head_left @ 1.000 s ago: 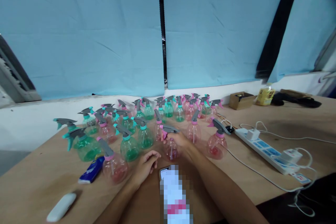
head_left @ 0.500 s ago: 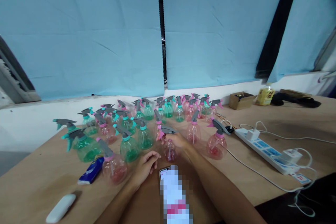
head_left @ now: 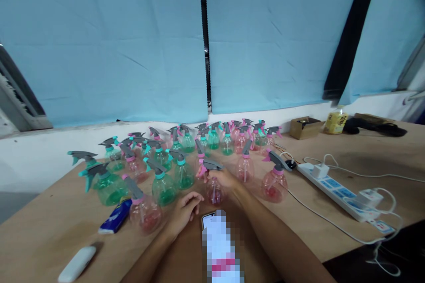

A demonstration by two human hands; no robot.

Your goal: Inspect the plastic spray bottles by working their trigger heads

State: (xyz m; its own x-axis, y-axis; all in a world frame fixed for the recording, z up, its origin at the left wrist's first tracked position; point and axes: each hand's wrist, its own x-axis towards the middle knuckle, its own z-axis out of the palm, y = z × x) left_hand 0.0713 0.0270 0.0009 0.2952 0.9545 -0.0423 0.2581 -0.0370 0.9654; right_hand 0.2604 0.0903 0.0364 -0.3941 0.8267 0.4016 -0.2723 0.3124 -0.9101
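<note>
My right hand (head_left: 223, 177) is closed around the neck of a pink spray bottle (head_left: 214, 195), just under its grey and pink trigger head. The bottle stands upright on the table. My left hand (head_left: 186, 208) rests on the tabletop left of that bottle, fingers loosely bent and nothing in them. Nearest to it is a green spray bottle (head_left: 164, 189), apart from the fingers. Between my forearms lies a phone (head_left: 219, 234), its lit screen blurred out. Other pink bottles stand near, one (head_left: 274, 185) at the right and one (head_left: 145, 214) at the left.
Several more green and pink spray bottles (head_left: 227, 145) crowd toward the wall. A blue packet (head_left: 116, 216) and a white case (head_left: 77, 264) lie at left. On the right are a power strip (head_left: 341, 191) with white cables, a cardboard box (head_left: 305, 128) and a yellow-labelled bottle (head_left: 335, 121).
Hardly anything differs. My right hand keeps its hold on the pink spray bottle, and my left hand stays in place.
</note>
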